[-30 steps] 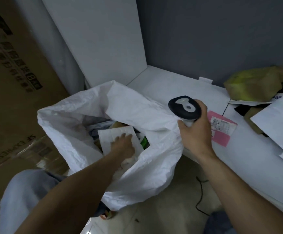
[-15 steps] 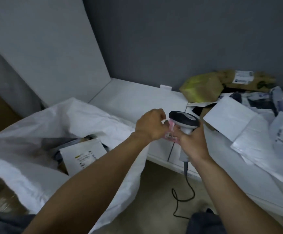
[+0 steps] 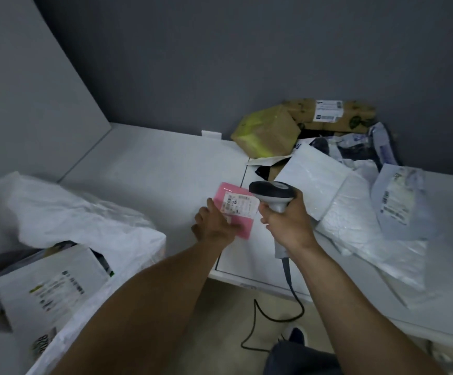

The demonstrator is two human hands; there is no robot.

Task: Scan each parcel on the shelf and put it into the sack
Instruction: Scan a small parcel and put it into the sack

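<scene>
Out of the sack (image 3: 79,212), my left grip (image 3: 214,226) now pinches the pink parcel (image 3: 237,205) near the shelf (image 3: 152,163) front edge; my right grip (image 3: 287,223) clasps the scanner (image 3: 271,190), so scanning comes next

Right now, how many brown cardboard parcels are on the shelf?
2 plainly: a yellow-taped box at the back wall, a labelled box just right of it. A brown scrap under the white mailer may be a third.

Both forearms reach forward from bottom of frame, bare, converging toward centre. Left hand (image 3: 214,226) back-up, thumb on top of the pink parcel (image 3: 229,191), fingers tucked under its near edge, pinching it. Right hand (image 3: 284,224) wrapped round the scanner (image 3: 271,191) handle, fist upright, wrist straight, just beside the left hand.
</scene>
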